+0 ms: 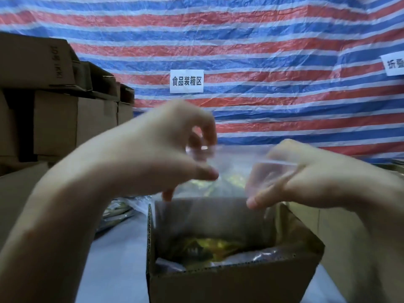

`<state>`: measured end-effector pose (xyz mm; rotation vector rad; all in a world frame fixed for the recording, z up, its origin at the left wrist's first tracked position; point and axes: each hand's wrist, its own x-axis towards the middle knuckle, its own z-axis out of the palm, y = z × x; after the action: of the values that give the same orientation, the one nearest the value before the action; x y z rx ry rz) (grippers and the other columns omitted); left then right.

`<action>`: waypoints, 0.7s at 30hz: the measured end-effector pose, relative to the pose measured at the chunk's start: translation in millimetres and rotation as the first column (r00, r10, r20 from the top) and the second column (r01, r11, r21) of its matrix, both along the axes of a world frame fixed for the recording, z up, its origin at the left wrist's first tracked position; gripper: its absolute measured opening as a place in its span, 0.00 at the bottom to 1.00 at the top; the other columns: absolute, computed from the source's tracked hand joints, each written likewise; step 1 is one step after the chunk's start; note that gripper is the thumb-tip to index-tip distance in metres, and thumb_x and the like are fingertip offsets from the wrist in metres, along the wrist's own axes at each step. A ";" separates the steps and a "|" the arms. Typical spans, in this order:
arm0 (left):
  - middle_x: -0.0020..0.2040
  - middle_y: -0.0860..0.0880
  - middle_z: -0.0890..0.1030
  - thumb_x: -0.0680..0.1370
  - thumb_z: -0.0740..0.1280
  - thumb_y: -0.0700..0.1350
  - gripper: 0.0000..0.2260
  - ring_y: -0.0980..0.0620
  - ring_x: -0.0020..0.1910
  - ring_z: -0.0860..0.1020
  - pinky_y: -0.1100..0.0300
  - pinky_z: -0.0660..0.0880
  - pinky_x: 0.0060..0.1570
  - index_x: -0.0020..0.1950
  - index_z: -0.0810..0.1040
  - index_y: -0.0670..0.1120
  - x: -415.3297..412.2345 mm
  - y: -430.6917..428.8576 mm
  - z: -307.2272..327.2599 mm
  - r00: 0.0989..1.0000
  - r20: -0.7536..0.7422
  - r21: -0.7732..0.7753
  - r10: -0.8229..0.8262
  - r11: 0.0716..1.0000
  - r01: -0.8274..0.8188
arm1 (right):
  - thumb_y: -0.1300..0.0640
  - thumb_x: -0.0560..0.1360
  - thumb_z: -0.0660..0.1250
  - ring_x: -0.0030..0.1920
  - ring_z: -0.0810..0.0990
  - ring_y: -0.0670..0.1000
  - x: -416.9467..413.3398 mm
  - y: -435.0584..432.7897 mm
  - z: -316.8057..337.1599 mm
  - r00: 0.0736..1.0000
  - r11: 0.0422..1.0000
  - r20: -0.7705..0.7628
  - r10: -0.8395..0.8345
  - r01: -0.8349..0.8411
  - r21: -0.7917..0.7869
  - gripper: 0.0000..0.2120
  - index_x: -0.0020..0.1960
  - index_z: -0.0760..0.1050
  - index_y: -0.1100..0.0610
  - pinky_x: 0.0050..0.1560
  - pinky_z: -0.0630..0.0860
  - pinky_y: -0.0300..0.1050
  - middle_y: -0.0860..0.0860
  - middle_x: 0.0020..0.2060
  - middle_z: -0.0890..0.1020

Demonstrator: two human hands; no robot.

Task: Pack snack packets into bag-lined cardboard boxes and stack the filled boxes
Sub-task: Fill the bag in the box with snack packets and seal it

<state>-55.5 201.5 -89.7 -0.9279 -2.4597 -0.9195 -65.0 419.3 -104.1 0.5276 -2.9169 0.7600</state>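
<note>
Left hand (175,149) and right hand (306,178) pinching clear bag (236,162), above open box (218,278)

A wrinkled tarpaulin (262,51) in red, blue and white stripes hangs as a backdrop across the whole far side of the room, beyond the far edge of the table (113,259), whose pale grey-blue top shows bare at its near left. A white paper sign (186,81) printed in black with 食品装箱区 is fixed to the sheet near its middle. A second white sign (394,64), cut off at the right, shows only its first characters.
</note>
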 end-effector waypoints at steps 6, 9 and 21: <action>0.34 0.58 0.85 0.70 0.75 0.56 0.10 0.61 0.34 0.82 0.58 0.76 0.38 0.40 0.82 0.50 -9.2 -0.9 -4.0 0.991 0.062 -0.252 0.122 0.962 -0.103 | 0.49 0.71 0.77 0.44 0.83 0.38 0.6 4.4 0.8 1.000 0.998 -0.011 0.011 -0.012 -0.058 0.03 0.39 0.86 0.43 0.46 0.76 0.42 0.42 0.39 0.86; 0.34 0.59 0.83 0.63 0.71 0.66 0.17 0.61 0.33 0.79 0.59 0.75 0.35 0.42 0.85 0.54 -13.3 -9.9 -3.5 0.984 0.039 -0.322 0.175 0.934 -0.154 | 0.49 0.73 0.76 0.42 0.83 0.41 0.5 7.6 2.6 0.999 0.997 -0.034 0.015 -0.017 -0.071 0.03 0.40 0.87 0.43 0.43 0.78 0.41 0.43 0.38 0.86; 0.28 0.56 0.79 0.72 0.79 0.41 0.12 0.63 0.27 0.74 0.68 0.70 0.32 0.31 0.80 0.48 -32.8 -16.8 -4.5 0.996 -0.071 -0.061 0.049 0.997 -0.053 | 0.58 0.69 0.77 0.38 0.87 0.49 -3.1 13.3 8.0 0.985 0.932 -0.166 -0.037 -0.026 -0.361 0.03 0.37 0.86 0.56 0.38 0.83 0.40 0.53 0.35 0.87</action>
<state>-88.3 184.6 -94.2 -0.8981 -2.4539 -0.7844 -68.1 432.6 -96.0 0.5148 -2.5341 1.1565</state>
